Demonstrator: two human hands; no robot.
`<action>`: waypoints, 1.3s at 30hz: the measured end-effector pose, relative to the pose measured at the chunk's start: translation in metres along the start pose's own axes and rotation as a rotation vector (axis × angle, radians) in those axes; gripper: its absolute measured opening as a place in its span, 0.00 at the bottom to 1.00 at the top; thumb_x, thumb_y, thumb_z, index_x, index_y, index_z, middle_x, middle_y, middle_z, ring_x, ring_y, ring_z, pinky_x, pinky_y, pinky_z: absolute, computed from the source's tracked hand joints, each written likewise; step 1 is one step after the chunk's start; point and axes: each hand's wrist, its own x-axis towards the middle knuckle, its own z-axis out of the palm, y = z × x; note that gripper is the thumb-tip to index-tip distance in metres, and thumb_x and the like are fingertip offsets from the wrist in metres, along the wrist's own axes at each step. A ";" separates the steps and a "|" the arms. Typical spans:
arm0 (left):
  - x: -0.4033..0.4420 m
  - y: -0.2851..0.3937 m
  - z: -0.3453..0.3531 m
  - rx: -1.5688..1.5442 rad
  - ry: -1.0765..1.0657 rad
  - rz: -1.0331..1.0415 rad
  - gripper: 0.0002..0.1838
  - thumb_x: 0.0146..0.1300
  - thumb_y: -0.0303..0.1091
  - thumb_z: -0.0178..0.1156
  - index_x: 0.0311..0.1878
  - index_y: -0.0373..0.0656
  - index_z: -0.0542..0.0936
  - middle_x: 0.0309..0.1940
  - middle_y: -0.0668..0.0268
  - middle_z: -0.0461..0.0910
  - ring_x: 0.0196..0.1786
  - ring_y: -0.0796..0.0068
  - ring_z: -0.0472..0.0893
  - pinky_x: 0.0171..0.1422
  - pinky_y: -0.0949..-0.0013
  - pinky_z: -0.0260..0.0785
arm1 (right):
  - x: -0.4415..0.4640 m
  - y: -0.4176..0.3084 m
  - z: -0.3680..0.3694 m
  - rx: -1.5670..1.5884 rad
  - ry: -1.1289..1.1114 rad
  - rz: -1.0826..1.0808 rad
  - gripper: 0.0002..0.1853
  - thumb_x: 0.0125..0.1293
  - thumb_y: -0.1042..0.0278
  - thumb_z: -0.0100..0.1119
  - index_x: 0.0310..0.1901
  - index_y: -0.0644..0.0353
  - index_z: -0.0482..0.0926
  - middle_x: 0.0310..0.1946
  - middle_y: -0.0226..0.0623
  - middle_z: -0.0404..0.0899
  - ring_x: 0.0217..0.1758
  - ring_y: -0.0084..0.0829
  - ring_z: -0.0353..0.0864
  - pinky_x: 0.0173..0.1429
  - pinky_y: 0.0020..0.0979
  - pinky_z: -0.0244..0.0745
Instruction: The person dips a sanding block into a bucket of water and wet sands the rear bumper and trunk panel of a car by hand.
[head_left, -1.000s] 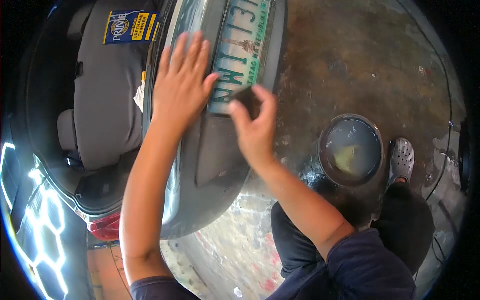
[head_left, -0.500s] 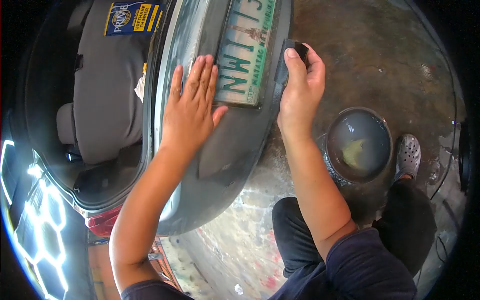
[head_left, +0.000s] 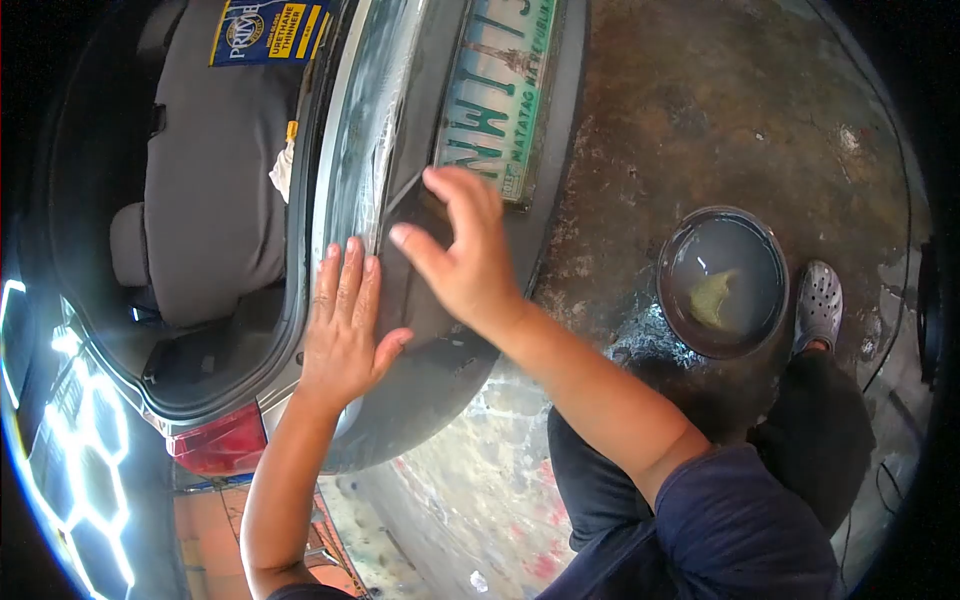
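Observation:
My left hand point(head_left: 345, 335) lies flat on the grey bumper point(head_left: 420, 350), fingers stretched out along its upper edge, holding nothing. To its upper right, my right hand point(head_left: 465, 250) grips a dark sanding block point(head_left: 420, 205) between thumb and fingers, over the bumper just below the licence plate point(head_left: 495, 100). Part of the block is hidden by the fingers. The bumper has a dull, wet-looking surface with a shiny strip point(head_left: 365, 140) along the trunk side.
A round basin point(head_left: 722, 225) of cloudy water with a yellowish cloth point(head_left: 712, 298) stands on the wet floor beside a grey clog point(head_left: 820, 305). The open trunk at left holds a blue thinner can point(head_left: 268, 32). A red tail light point(head_left: 222, 440) sits below; a cable runs along the right.
My left hand has slid down along the bumper, away from the plate. My right hand has moved with the block from the bumper's outer edge inward, below the plate.

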 end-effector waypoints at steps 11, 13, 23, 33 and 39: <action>0.004 -0.010 0.011 -0.256 0.129 0.018 0.54 0.75 0.64 0.57 0.87 0.32 0.50 0.85 0.33 0.48 0.87 0.28 0.49 0.88 0.36 0.43 | 0.123 0.052 0.025 -0.109 0.225 -0.212 0.26 0.66 0.61 0.74 0.60 0.67 0.78 0.58 0.50 0.80 0.64 0.52 0.76 0.66 0.52 0.69; 0.001 -0.011 0.015 -0.284 0.167 0.019 0.55 0.75 0.65 0.57 0.87 0.32 0.49 0.85 0.32 0.48 0.87 0.28 0.49 0.88 0.35 0.43 | 0.032 0.031 0.026 -0.033 0.142 -0.205 0.29 0.66 0.61 0.74 0.65 0.65 0.77 0.60 0.49 0.80 0.64 0.52 0.78 0.71 0.53 0.68; 0.004 -0.009 0.011 -0.276 0.161 0.006 0.54 0.75 0.64 0.58 0.87 0.33 0.49 0.85 0.32 0.48 0.86 0.29 0.51 0.87 0.36 0.45 | 0.167 0.056 0.003 -0.133 0.119 -0.185 0.28 0.68 0.59 0.72 0.64 0.68 0.81 0.68 0.55 0.77 0.71 0.56 0.74 0.74 0.46 0.69; -0.004 -0.013 0.019 -0.292 0.207 0.002 0.56 0.75 0.66 0.57 0.87 0.34 0.47 0.85 0.31 0.46 0.86 0.27 0.49 0.87 0.35 0.45 | -0.021 0.018 0.013 -0.094 -0.118 -0.285 0.42 0.64 0.64 0.76 0.79 0.58 0.69 0.79 0.56 0.67 0.76 0.60 0.72 0.76 0.55 0.68; -0.002 -0.009 0.015 -0.286 0.199 -0.023 0.56 0.75 0.67 0.57 0.87 0.34 0.47 0.85 0.32 0.47 0.86 0.28 0.50 0.87 0.36 0.45 | 0.088 0.064 0.011 -0.232 0.049 -0.390 0.39 0.65 0.65 0.75 0.77 0.56 0.71 0.76 0.53 0.71 0.71 0.57 0.75 0.74 0.53 0.70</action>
